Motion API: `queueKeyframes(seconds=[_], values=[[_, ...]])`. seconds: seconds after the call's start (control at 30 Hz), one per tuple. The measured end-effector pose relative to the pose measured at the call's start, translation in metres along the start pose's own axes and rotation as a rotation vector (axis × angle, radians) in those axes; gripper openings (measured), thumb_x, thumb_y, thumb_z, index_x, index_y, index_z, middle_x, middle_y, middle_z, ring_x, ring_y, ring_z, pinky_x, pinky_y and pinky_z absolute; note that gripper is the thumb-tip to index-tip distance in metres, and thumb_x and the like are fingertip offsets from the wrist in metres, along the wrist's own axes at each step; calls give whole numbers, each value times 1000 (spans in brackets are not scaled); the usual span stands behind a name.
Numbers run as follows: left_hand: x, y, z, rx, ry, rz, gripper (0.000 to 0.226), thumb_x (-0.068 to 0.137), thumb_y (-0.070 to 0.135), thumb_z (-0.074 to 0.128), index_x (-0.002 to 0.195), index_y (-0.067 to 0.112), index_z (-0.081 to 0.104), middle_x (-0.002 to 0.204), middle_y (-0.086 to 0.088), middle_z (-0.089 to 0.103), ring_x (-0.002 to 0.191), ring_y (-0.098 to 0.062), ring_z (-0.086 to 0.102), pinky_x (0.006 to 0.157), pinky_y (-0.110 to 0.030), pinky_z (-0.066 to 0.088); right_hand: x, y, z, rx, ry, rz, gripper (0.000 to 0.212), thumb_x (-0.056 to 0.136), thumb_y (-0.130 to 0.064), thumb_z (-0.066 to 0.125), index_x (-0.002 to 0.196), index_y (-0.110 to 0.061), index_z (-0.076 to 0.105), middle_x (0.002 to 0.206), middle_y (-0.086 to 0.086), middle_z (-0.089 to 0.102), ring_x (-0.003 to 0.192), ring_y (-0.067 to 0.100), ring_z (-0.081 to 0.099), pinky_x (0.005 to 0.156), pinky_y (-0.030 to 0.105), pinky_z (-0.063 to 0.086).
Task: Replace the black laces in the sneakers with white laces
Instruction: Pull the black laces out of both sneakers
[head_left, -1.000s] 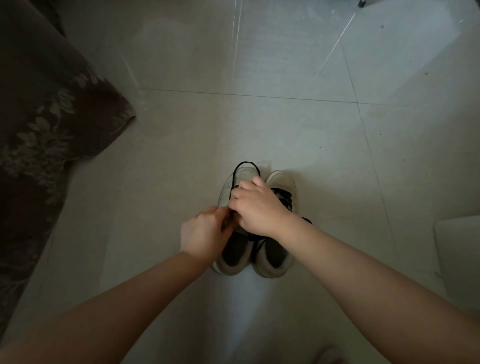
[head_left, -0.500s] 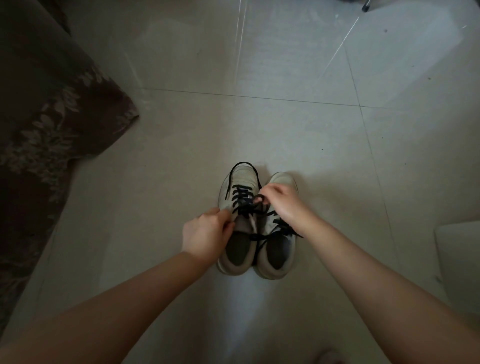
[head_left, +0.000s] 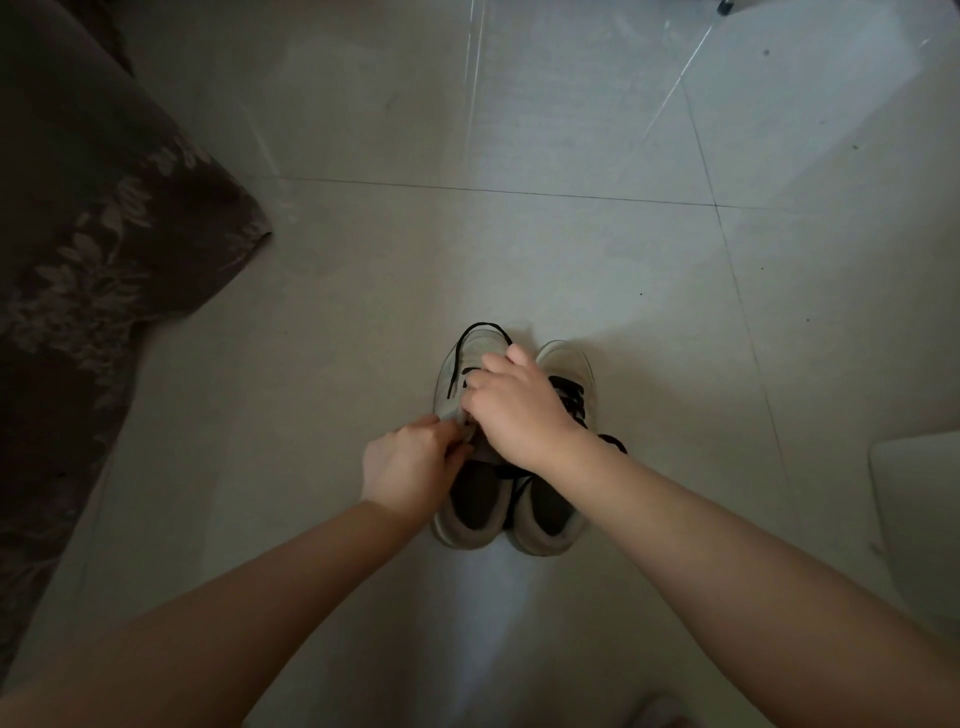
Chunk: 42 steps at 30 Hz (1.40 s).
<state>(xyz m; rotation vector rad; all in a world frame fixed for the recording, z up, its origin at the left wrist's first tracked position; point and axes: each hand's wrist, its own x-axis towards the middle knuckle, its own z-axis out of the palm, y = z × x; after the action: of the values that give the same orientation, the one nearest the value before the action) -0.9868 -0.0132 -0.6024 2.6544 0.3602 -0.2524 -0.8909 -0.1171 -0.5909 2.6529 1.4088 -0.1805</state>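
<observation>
Grey-white sneakers are seen side by side on the pale tiled floor (head_left: 571, 249), heels toward the viewer and toes pointing away: the left sneaker (head_left: 470, 525) and the right sneaker (head_left: 566, 364) are touching along their inner sides. Black laces (head_left: 457, 358) are still threaded in both; on the left sneaker one lace is pulled up into a loose loop that arches over the toe. The left hand (head_left: 408, 465) is held at the outer side of the left sneaker, its fingers curled and pinching the upper near the tongue. The right hand (head_left: 519, 410) is laid across the front of the same shoe, with fingers curled over the lacing; the black lace is seen running to its fingertips, though whether it is truly pinched cannot be told. The two hands are held close together, nearly touching. A dark floral fabric (head_left: 93, 249) is seen at the left edge, and a pale flat object (head_left: 919, 499) at the right edge.
</observation>
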Motion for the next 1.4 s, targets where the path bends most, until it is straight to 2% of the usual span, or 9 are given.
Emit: queueKeyframes(seconds=[0.23,0.4,0.53,0.7,0.87,1.0,1.17,1.3,1.4], values=[[-1,-5,1,-17,20,-4,22,93,39,51,99,24,65,98,2,63,95,-25,62,64,-27,38,-11,53,-25,428,185,553,13,88,-12,52,90,-19,61,101,-2,61,104,24,50,83,33,27],[1,-1,3,-16,26,5,20,92,40,53,98,26,66,99,3,63,95,-23,62,63,-26,33,-9,39,-19,289,134,305,32,85,-21,60,118,-20,61,118,-1,61,114,27,49,89,36,31],[0,1,2,-1,19,10,23,90,40,55,104,25,66,99,0,63,94,-26,63,62,-27,33,-1,5,-9,194,-15,-36,24,83,-12,58,102,-22,69,102,-5,64,106,22,50,88,35,22],[0,-1,1,-29,26,8,20,89,38,57,96,23,68,94,-1,65,91,-27,63,61,-27,34,-1,2,2,103,41,-41,20,55,5,58,59,-14,63,62,0,56,69,25,57,74,32,23],[1,-5,2,-49,41,5,19,89,37,58,91,21,68,92,0,65,90,-27,63,63,-28,40,-6,25,3,161,283,208,24,60,4,63,74,-15,64,76,1,60,78,27,58,76,33,25],[3,-5,4,-46,22,8,21,91,40,54,95,23,67,94,1,64,91,-24,62,65,-28,42,-15,46,-4,269,263,470,15,79,-3,62,87,-16,65,89,1,61,91,29,54,79,33,25],[2,-4,5,-46,54,17,20,89,38,58,93,22,69,91,-1,65,88,-28,63,60,-28,35,-11,22,6,325,238,96,31,76,-14,69,106,-22,69,105,-3,65,105,23,50,85,36,32],[2,-3,2,-21,37,17,22,90,39,55,104,26,66,95,0,64,92,-25,63,61,-27,34,-6,5,20,176,173,-32,22,56,-5,78,71,-21,73,74,-4,62,82,24,59,82,34,25],[1,-3,2,-19,29,9,22,91,40,54,103,26,66,96,0,64,93,-24,62,63,-28,37,-6,1,20,120,202,-24,15,64,-5,61,62,-18,68,64,-3,55,71,23,56,82,34,28]])
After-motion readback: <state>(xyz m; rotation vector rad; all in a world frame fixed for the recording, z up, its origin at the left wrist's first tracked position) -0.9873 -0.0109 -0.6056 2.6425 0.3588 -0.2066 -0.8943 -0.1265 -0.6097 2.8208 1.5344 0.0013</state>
